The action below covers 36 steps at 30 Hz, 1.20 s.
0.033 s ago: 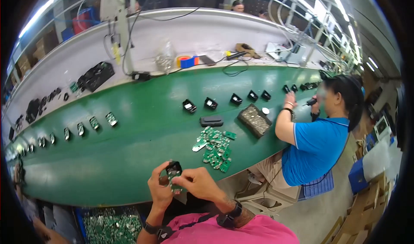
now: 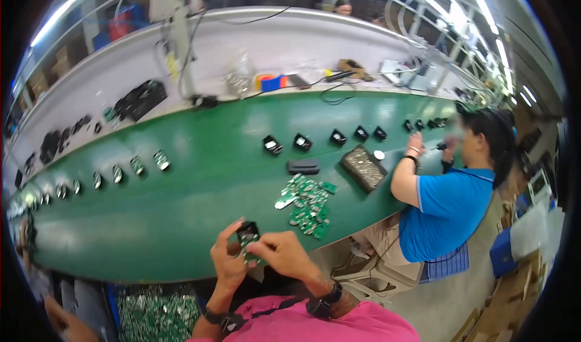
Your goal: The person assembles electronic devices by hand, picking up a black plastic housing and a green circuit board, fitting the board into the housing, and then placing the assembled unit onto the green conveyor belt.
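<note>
A small black plastic housing sits in the fingers of my left hand, above the near edge of the green table. My right hand has thumb and fingers closed on a green circuit board, which lies against the housing's opening. My fingers hide part of the board, so how far in it sits is unclear. To the right of my hands lies a loose pile of green circuit boards. Behind the pile rests a flat black case.
Black housings stand in a row farther back; boarded units line the left. A box of small metal parts stands near a co-worker in a blue shirt, who holds a tool. Below the table edge is a bin of boards.
The whole view has shifted slightly, with the table's things now a little farther right. Both hands keep their hold on the housing and circuit board.
</note>
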Motion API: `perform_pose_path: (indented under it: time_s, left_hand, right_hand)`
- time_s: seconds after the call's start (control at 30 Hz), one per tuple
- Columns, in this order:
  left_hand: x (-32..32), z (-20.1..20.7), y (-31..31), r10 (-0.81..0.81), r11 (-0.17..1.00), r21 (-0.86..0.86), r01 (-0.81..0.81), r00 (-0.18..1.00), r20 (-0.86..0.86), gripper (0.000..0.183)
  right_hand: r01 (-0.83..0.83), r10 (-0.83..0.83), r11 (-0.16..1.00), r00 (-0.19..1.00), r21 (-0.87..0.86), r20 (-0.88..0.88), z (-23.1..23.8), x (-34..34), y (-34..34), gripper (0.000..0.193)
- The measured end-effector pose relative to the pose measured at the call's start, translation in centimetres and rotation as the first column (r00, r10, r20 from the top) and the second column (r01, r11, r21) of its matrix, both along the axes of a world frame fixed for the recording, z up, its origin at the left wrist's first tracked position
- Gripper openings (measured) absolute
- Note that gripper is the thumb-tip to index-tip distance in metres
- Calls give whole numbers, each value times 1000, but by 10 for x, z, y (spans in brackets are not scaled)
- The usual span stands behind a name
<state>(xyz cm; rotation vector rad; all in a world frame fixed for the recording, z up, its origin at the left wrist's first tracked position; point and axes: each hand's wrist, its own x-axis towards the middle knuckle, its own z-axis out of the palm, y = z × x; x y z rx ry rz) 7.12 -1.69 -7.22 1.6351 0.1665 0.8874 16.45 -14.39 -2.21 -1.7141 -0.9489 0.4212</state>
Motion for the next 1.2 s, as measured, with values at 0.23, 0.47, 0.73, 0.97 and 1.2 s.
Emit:
perform_pose_path:
  time_s: [0.23,0.47,0.73,0.97,1.2]
  left_hand:
    - [2,27,-14,24,1000,8,-24,998,-66,48]
    - [-18,34,-3,-143,956,-269,114,986,-91,53]
    - [-13,38,-7,-142,931,-354,93,983,-117,45]
    - [-5,38,-11,-109,914,-405,38,982,-152,52]
    - [-7,30,-13,39,988,-138,-66,981,-191,49]
  right_hand:
    - [140,-138,987,990,73,-31,21,11,3,22]
    - [125,-122,988,992,91,-35,5,12,17,26]
    - [208,-210,978,971,32,116,-10,11,20,24]
    - [66,-66,998,996,5,59,-5,-1,22,42]
    - [93,-87,983,995,155,-43,-22,-5,28,38]
